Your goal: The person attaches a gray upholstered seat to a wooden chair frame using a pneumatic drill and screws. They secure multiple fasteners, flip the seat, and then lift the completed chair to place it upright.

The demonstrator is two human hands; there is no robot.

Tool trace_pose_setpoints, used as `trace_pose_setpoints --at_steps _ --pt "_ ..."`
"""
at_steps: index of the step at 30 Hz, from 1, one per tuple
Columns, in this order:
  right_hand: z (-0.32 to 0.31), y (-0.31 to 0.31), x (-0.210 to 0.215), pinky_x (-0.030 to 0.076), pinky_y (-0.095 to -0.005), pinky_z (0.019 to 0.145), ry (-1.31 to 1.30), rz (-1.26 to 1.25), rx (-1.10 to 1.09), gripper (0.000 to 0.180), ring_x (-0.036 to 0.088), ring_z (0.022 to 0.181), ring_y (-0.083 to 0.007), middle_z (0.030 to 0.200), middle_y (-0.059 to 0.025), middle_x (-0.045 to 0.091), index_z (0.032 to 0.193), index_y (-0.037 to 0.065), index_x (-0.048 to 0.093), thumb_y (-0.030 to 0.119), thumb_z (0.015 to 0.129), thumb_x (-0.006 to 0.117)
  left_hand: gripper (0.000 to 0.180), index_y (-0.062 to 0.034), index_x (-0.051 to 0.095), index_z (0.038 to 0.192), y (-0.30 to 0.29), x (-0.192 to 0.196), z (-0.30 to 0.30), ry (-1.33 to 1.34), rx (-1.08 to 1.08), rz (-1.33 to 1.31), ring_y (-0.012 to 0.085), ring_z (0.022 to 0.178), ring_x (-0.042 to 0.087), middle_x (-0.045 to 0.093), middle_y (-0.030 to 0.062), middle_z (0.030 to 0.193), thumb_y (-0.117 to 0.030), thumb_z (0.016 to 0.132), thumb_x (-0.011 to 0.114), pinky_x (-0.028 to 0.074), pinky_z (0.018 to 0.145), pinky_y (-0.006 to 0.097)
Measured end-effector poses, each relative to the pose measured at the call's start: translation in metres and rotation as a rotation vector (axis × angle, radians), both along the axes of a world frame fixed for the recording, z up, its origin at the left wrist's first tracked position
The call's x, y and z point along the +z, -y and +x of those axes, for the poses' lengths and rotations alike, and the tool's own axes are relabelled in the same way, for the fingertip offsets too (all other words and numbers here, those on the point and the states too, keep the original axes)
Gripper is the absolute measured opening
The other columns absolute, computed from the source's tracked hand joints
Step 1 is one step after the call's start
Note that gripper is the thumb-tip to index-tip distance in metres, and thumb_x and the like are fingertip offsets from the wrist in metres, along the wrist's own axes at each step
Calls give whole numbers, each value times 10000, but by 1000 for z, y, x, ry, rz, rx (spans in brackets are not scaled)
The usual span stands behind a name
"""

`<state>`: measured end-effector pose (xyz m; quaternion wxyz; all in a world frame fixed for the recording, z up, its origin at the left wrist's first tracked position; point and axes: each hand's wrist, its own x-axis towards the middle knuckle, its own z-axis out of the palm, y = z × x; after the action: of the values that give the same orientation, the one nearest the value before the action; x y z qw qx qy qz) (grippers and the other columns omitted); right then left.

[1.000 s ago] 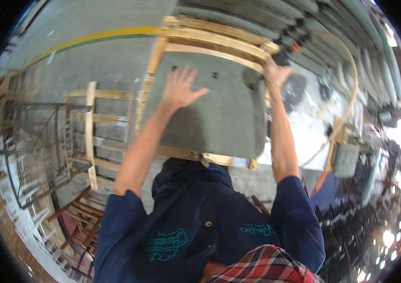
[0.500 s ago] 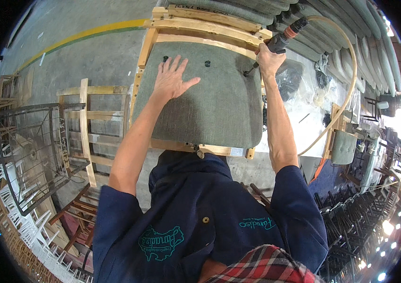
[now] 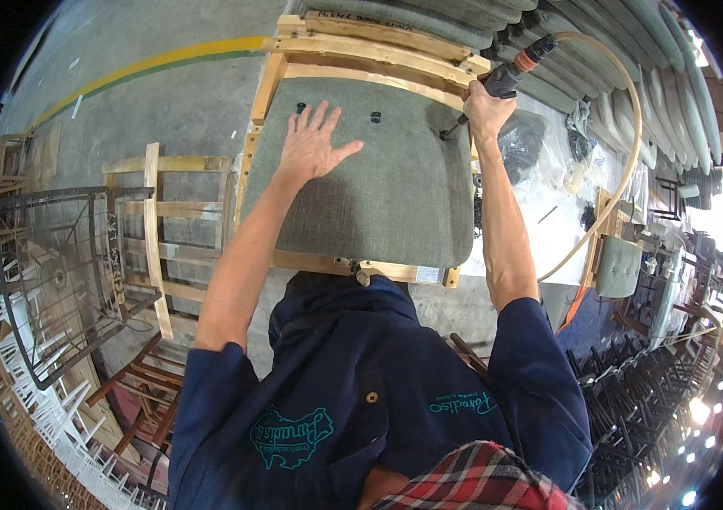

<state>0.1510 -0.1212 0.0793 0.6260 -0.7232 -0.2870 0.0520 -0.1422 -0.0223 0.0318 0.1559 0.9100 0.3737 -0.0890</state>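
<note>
Pressing flat, fingers spread, the left hand (image 3: 312, 146) rests on a grey upholstered seat panel (image 3: 378, 191); the right hand (image 3: 487, 106) grips a pneumatic tool (image 3: 497, 85) at its right edge, above a white label (image 3: 429, 274).

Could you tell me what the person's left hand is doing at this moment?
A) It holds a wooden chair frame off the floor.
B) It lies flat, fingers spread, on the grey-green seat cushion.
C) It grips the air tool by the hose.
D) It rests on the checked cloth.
B: the left hand lies open with fingers spread on the grey-green seat cushion, while the right hand holds the air tool at the cushion's edge.
</note>
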Motion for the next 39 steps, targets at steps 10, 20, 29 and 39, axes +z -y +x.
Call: trace_pose_setpoints --at_steps 10,20,29,39 --pt "-2 0 -2 498 -289 534 -10 12 -18 70 603 543 -121 622 -35 622 774 1 606 54 760 650 964 -143 278 1582 1 3 -3 21 -6 -8 335 1524 157 203 118 1653 -808 891 371 122 1248 505" --pt "-10 20 21 490 -282 573 -92 46 -45 221 629 580 -137 659 -64 659 969 -34 645 56 771 681 947 -166 279 1584 1 -1 1 13 1 6 325 1527 153 205 99 1654 -807 892 369 121 1254 507" --pt "1 126 25 511 -284 712 -44 180 -364 201 637 717 -143 802 -73 688 930 -18 673 45 750 736 944 -170 287 1582 3 1 0 20 -2 2 344 1520 169 206 105 1654 -804 889 384 126 1252 508" --pt "4 168 -38 515 -299 728 -74 237 -430 235 657 718 -161 780 -95 705 1029 -26 643 35 811 706 963 -144 312 1573 -1 -5 -2 64 -17 33 359 1517 175 216 121 1652 -809 880 390 125 1243 517"
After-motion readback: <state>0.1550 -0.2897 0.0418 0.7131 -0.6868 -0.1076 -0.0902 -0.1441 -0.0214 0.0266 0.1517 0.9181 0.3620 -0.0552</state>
